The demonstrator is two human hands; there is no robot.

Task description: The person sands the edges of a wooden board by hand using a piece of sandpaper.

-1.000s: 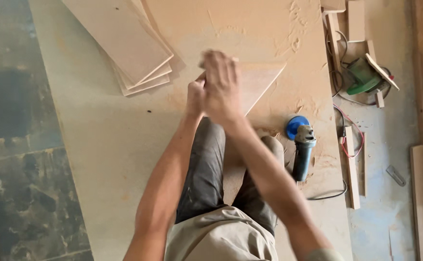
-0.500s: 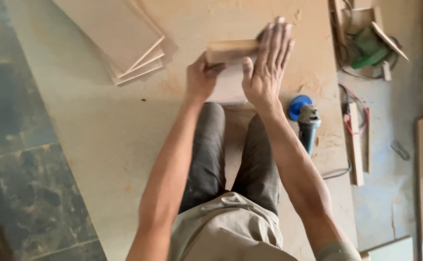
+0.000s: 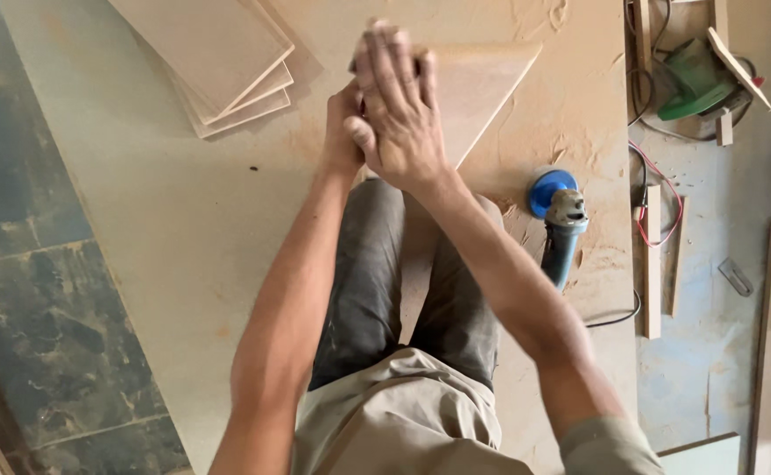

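A triangular wooden panel [image 3: 478, 88] lies flat on the dusty board surface [image 3: 192, 229], just right of a stack of rectangular boards [image 3: 218, 62]. The right hand [image 3: 399, 114] presses on the panel's left end, fingers together; the left hand [image 3: 340, 132] is tucked beneath it, its grip hidden. A blue angle grinder [image 3: 560, 220] lies near, below the panel's right corner.

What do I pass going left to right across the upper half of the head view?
Dark stone floor → stacked boards → left hand → right hand → triangular board → blue angle grinder → green power tool.
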